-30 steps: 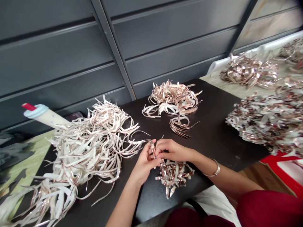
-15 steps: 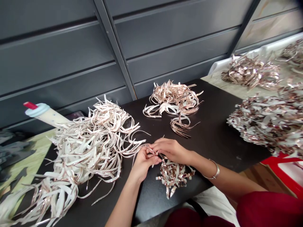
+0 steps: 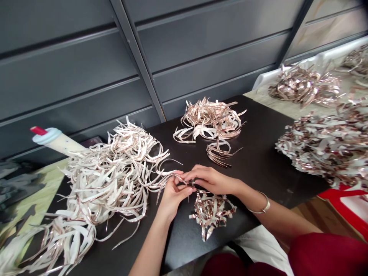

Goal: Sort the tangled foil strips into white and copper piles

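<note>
My left hand (image 3: 174, 195) and my right hand (image 3: 214, 179) meet near the front of the black table (image 3: 267, 159). Both are closed in pinches on thin rose-gold and white strips (image 3: 169, 177), with the fingertips close together. A bangle circles my right wrist. Just below my right hand lies a crumpled cluster of short rose-gold and white strips (image 3: 212, 214). To the left of my left hand spreads a large tangled heap of long white-backed strips (image 3: 112, 180). My fingers partly hide where the strips cross.
A smaller rose-gold pile (image 3: 214, 119) lies at the back, with a loose bundle (image 3: 221, 152) before it. On the right sits a big crinkled strip heap (image 3: 324, 147) above a red-edged container (image 3: 342, 205). A pale tumbler (image 3: 61, 142) with a red straw stands behind the left heap, near the grey panelled wall (image 3: 215, 50).
The fingers of both hands have shifted slightly and straightened a little around the strips. More of the thin strips now shows over my left hand. The piles lie as before.
</note>
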A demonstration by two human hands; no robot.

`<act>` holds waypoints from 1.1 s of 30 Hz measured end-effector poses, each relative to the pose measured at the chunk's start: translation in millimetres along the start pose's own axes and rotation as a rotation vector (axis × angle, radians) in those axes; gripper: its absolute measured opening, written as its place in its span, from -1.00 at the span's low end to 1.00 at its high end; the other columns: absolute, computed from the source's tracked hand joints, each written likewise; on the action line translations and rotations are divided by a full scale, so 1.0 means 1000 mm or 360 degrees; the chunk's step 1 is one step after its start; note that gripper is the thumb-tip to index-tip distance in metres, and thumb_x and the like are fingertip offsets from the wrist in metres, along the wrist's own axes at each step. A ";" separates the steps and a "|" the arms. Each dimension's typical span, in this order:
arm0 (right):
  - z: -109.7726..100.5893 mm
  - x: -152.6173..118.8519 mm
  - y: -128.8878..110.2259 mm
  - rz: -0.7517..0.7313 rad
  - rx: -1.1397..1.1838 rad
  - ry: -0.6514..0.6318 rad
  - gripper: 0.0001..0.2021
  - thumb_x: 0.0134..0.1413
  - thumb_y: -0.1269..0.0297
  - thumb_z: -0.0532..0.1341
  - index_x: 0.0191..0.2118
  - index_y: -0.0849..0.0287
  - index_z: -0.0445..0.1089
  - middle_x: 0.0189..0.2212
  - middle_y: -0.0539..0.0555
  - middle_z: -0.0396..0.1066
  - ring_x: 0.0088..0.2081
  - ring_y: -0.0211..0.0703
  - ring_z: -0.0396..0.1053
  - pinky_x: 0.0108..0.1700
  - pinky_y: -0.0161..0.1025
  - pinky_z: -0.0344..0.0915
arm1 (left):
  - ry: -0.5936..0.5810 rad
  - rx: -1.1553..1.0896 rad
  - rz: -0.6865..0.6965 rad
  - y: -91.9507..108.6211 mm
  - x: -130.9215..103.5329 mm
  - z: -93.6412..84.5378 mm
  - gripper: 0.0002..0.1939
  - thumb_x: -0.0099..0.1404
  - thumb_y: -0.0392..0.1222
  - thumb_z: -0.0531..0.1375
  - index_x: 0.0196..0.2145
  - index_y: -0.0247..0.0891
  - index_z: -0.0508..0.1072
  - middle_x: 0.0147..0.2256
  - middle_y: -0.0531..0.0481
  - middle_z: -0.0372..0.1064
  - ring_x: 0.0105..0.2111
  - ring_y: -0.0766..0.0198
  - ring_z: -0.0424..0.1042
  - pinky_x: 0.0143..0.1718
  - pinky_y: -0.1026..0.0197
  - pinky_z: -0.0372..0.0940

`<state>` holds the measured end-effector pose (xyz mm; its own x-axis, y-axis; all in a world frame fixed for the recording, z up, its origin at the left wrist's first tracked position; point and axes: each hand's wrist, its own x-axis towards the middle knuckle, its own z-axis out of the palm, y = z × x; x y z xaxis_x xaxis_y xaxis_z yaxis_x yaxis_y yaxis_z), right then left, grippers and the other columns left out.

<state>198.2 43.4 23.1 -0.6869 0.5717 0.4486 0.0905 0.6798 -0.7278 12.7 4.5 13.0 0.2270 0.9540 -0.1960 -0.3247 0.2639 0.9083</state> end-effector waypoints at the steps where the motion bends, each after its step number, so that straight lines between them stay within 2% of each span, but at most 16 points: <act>1: 0.002 0.001 -0.001 -0.0027 0.0008 -0.0009 -0.67 0.19 0.54 0.02 0.05 0.23 0.29 -0.15 0.17 0.40 -0.09 -0.17 0.30 -0.03 -0.15 0.28 | 0.0057 -0.0011 0.0061 -0.001 0.001 0.000 -0.42 -0.10 -0.32 0.41 -0.16 -0.18 0.22 -0.32 0.16 0.33 -0.42 0.36 0.49 -0.28 0.30 0.38; 5: 0.007 0.001 0.001 -0.0070 0.0036 -0.0009 -0.68 0.19 0.49 0.07 0.05 0.21 0.29 -0.12 0.18 0.39 -0.04 -0.15 0.28 0.01 -0.13 0.27 | 0.0120 0.0022 0.0130 -0.001 0.003 -0.005 -0.44 -0.11 -0.36 0.40 -0.17 -0.19 0.24 -0.39 0.19 0.34 -0.41 0.34 0.50 -0.29 0.32 0.37; 11: -0.003 0.000 0.005 -0.0006 0.0136 0.0093 -0.76 0.17 0.48 0.10 -0.07 0.20 0.38 -0.16 0.15 0.43 -0.06 -0.16 0.33 0.01 -0.12 0.29 | -0.0079 0.0080 -0.0094 0.008 0.001 -0.013 -0.46 -0.05 -0.36 0.39 -0.13 -0.24 0.26 -0.45 0.17 0.35 -0.39 0.27 0.52 -0.19 0.21 0.36; 17: -0.017 -0.004 0.014 0.0134 0.0303 0.0143 -0.85 0.18 0.42 0.12 -0.22 0.24 0.44 -0.23 0.15 0.46 -0.13 -0.17 0.41 -0.05 -0.14 0.34 | -0.0161 0.0006 -0.0233 0.016 -0.002 -0.016 -0.46 -0.07 -0.28 0.41 -0.16 -0.27 0.28 -0.45 0.09 0.37 -0.35 0.14 0.54 -0.39 0.32 0.30; 23: -0.027 -0.010 0.031 0.0305 0.0764 0.0353 -0.92 0.09 0.34 0.24 -0.36 0.24 0.39 -0.31 0.11 0.51 -0.17 -0.17 0.46 -0.08 -0.16 0.35 | -0.0373 0.0143 -0.0350 0.015 -0.003 -0.021 -0.45 0.00 -0.22 0.37 -0.07 -0.27 0.28 -0.42 0.07 0.35 -0.34 0.17 0.52 -0.38 0.32 0.27; 25: -0.027 -0.011 0.033 0.0348 0.0933 0.0360 -0.91 0.07 0.32 0.27 -0.35 0.23 0.39 -0.31 0.11 0.52 -0.20 -0.17 0.47 -0.09 -0.16 0.35 | -0.0327 0.0327 -0.0233 0.013 -0.002 -0.018 -0.60 0.10 -0.15 0.30 -0.13 -0.29 0.31 -0.49 0.11 0.29 -0.47 0.32 0.46 -0.43 0.35 0.22; 28: -0.026 -0.010 0.031 0.0375 0.1081 0.0474 -0.80 0.11 0.16 0.22 -0.29 0.22 0.39 -0.32 0.12 0.52 -0.22 -0.13 0.48 -0.08 -0.12 0.34 | -0.0099 0.0832 0.0037 0.009 -0.001 -0.014 -0.77 0.28 -0.07 0.09 -0.24 -0.30 0.36 -0.64 0.20 0.14 -0.71 0.47 0.18 -0.57 0.36 0.07; 29: -0.025 -0.009 0.030 0.0363 0.1088 0.0583 -0.74 0.14 0.08 0.18 -0.26 0.21 0.38 -0.31 0.13 0.51 -0.21 -0.11 0.47 -0.07 -0.10 0.33 | -0.0006 0.1048 0.0136 0.008 0.000 -0.012 -0.77 0.31 -0.08 0.05 -0.28 -0.29 0.38 -0.65 0.19 0.13 -0.72 0.45 0.13 -0.58 0.34 0.04; 31: -0.019 -0.006 0.026 0.0320 0.0974 0.0798 -0.63 0.17 -0.04 0.08 -0.23 0.20 0.36 -0.32 0.13 0.49 -0.21 -0.09 0.46 -0.07 -0.08 0.31 | 0.0143 0.1458 0.0342 0.006 -0.001 -0.010 -0.79 0.30 -0.14 0.04 -0.33 -0.28 0.41 -0.63 0.12 0.21 -0.67 0.39 0.18 -0.55 0.31 0.04; 33: -0.007 -0.003 0.020 0.0279 0.0634 0.0829 -0.58 0.12 -0.12 0.09 -0.23 0.19 0.35 -0.33 0.12 0.45 -0.23 -0.10 0.42 -0.09 -0.10 0.30 | 0.0192 0.1763 0.0502 0.004 -0.003 -0.008 -0.82 0.27 -0.20 0.06 -0.36 -0.26 0.44 -0.57 0.05 0.32 -0.59 0.32 0.27 -0.49 0.28 0.06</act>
<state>207.3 58.5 11.3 -0.2403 0.8726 0.4252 -0.1719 0.3928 -0.9034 3.6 4.1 13.8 0.1705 0.9784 0.1170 0.6449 -0.2005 0.7375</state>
